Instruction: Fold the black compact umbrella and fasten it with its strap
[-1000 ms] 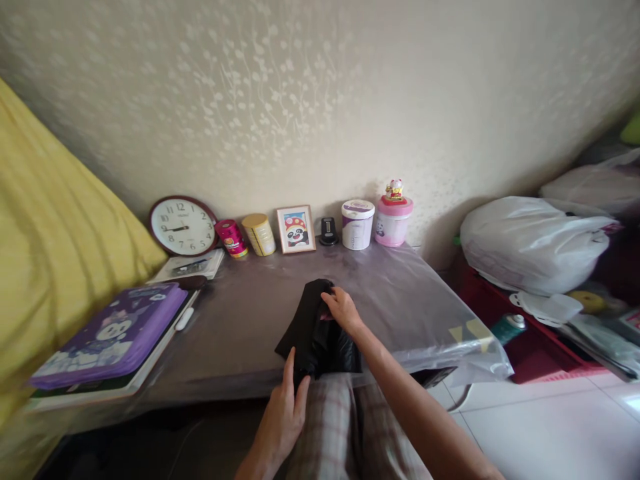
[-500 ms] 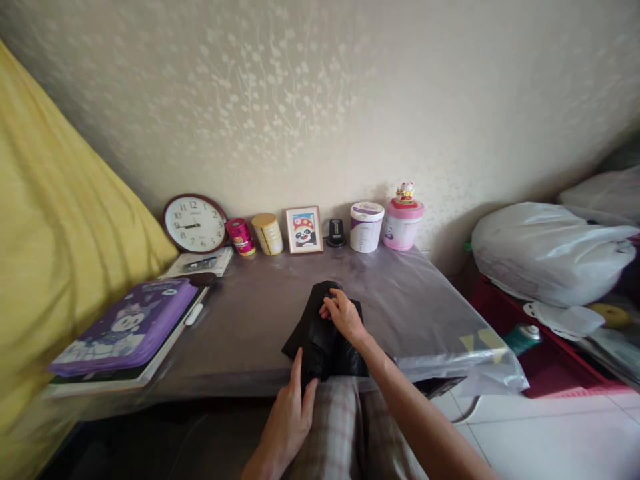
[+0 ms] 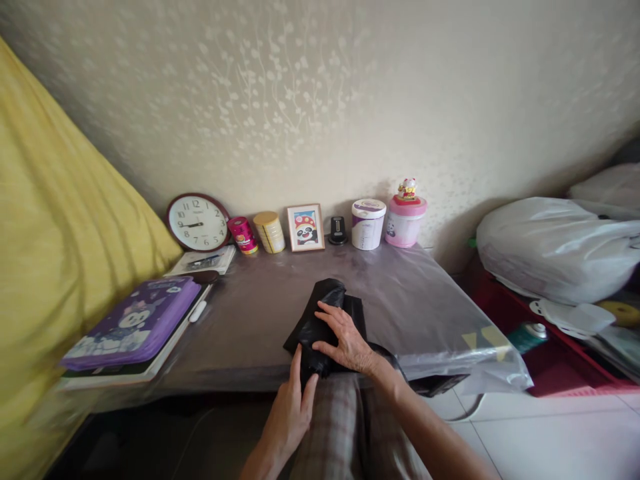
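Observation:
On the near edge of the table lies a black folded piece of thin, slightly shiny, crinkled material [image 3: 311, 327]; its exact kind is unclear. My left hand [image 3: 293, 407] pinches its near left end between thumb and index finger, the other fingers curled beneath. Across its middle, my right hand [image 3: 344, 337] lies flat with fingers stretched out, pressing down and covering part of it. A dark flap sticks out beyond the right hand, and a black strap-like piece [image 3: 387, 353] shows beside the right wrist.
A plastic-covered table [image 3: 240, 320] holds a purple case [image 3: 133, 327] on books at left. Along the wall stand a clock [image 3: 197, 223], cans, a picture frame [image 3: 306, 228], a small black device [image 3: 337, 230] and two tubs. White bags [image 3: 560, 247] and a red container [image 3: 555, 367] are at right.
My right hand has slid nearer and flattened, fingers now spread over the black material. The material's far end looks more folded over. My left hand keeps its place.

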Motion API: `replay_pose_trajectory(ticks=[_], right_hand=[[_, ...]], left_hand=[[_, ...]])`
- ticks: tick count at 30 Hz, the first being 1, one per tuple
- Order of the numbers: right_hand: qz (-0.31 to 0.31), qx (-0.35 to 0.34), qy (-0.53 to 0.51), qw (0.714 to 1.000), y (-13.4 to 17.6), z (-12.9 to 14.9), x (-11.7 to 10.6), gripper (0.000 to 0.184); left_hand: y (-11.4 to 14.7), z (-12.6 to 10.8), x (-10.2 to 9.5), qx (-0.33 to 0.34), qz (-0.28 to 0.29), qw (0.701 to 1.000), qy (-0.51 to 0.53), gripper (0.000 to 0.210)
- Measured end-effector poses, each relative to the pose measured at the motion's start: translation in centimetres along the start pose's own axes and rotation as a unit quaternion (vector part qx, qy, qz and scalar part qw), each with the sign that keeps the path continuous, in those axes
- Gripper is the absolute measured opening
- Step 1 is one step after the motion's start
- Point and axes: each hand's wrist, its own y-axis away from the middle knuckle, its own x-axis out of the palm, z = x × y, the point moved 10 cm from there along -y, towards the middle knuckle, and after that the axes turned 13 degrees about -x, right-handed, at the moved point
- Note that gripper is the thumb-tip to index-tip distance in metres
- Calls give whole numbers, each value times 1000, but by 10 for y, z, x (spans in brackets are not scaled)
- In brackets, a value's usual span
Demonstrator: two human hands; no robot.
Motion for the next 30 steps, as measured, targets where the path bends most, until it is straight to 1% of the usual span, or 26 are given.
replay_pose_trajectory(ticks=[3, 6, 10, 12, 14, 16, 18, 20, 22, 23, 25, 28, 30], right_hand=[[26, 3, 23, 999, 2, 0, 6, 66], [34, 5, 29, 999, 4, -1, 8, 66], [32, 7, 25, 999, 5, -1, 6, 64], [28, 6, 19, 999, 5, -1, 5, 62], [20, -3, 6, 1000, 4, 1, 2, 59], [-3, -11, -14, 1000, 5, 3, -3, 53], [-58, 4, -26, 998, 10, -2, -13, 38], [-133, 47, -19, 990, 20, -15, -26, 23], [-180, 87, 1, 980, 29, -31, -32, 22], [-187, 100, 10, 977, 30, -40, -31, 24], [-180, 110, 24, 977, 27, -59, -27, 29], [-164, 115, 25, 979, 13, -94, -24, 42], [-143, 115, 12, 983, 0, -114, -25, 54]], left_hand=[[2, -3, -1, 12, -9, 1000, -7, 70], [2, -8, 1, 47, -16, 998, -38, 65], [2, -14, 7, 122, -25, 988, -91, 57], [2, -14, 8, 142, -26, 984, -104, 53], [1, -14, 7, 137, -30, 985, -99, 51], [1, -13, 3, 120, -35, 989, -84, 49], [1, -14, 1, 105, -34, 991, -70, 48], [2, -15, 1, 95, -24, 993, -66, 48], [1, -15, 2, 83, -14, 994, -64, 49], [1, -14, 2, 77, -8, 995, -62, 49], [0, -11, 3, 67, 3, 996, -58, 49], [-1, -9, 4, 56, 17, 997, -46, 52], [-1, -8, 3, 51, 17, 998, -30, 53]])
